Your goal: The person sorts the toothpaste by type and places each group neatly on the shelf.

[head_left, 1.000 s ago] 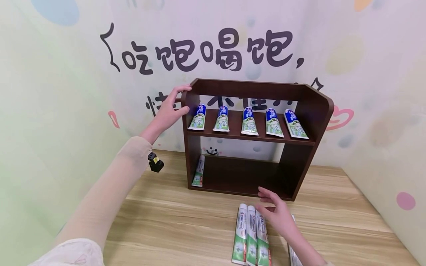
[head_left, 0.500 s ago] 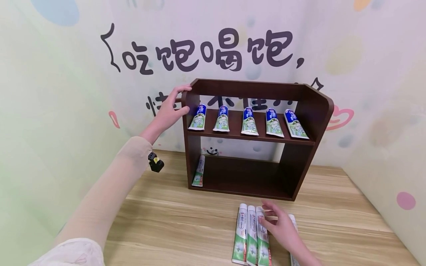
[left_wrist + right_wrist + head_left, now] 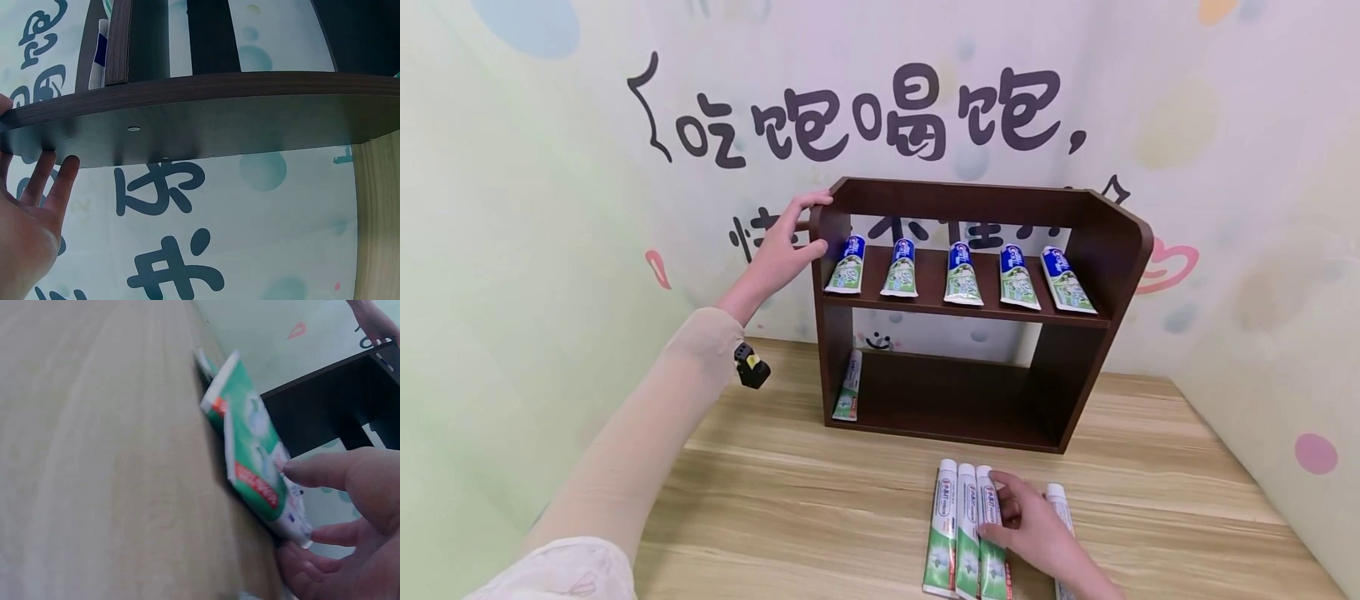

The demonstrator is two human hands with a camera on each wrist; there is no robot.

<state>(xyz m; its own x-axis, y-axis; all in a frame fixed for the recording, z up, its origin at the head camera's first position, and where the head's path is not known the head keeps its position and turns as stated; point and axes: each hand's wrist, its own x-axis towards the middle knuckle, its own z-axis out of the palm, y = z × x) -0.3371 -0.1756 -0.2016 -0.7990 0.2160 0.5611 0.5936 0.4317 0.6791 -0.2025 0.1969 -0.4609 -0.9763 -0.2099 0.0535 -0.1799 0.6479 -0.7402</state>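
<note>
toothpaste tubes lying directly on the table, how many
4: left tube, middle tube, right tube side by side; another tube partly hidden behind the right hand; more may be hidden.

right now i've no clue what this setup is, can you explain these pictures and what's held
There is no robot, just a person with bare hands. The wide picture is from a camera on the head, looking forward and down; the smaller two are from each wrist. Three white-and-green toothpaste tubes lie side by side on the pale wooden table; the right hand pinches the rightmost tube, and another white tube lies farther right. The left hand holds the left side of a dark brown two-level shelf. Five blue, white and green tubes line its upper level, and one white-and-green tube is at the lower level's left end.
</note>
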